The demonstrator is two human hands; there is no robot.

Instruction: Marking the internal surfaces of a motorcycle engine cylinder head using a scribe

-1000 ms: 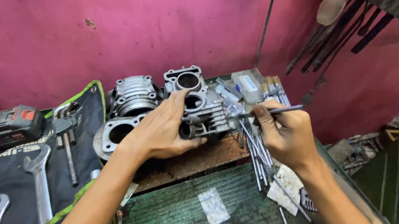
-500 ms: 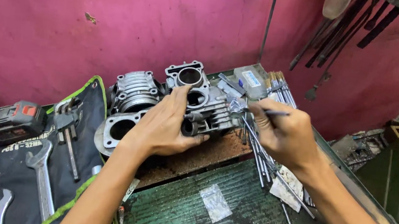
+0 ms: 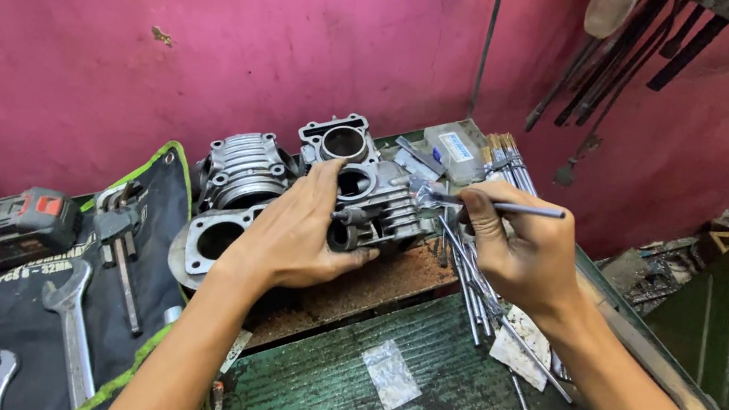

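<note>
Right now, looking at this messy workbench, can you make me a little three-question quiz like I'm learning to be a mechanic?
1. True or false: the left hand rests on a finned metal engine cylinder.
2. What does the right hand pinch between its fingers?
A. a thin metal rod
B. a paintbrush
C. a hammer
3. Fill in the gap: the open-ended spanners lie on a dark tool roll to the ____ of the cylinders.

Key
1. True. The palm and fingers lie over the cylinder on the rusty bench.
2. A. Its tip points at the cylinder.
3. Left, near the cordless drill.
</note>
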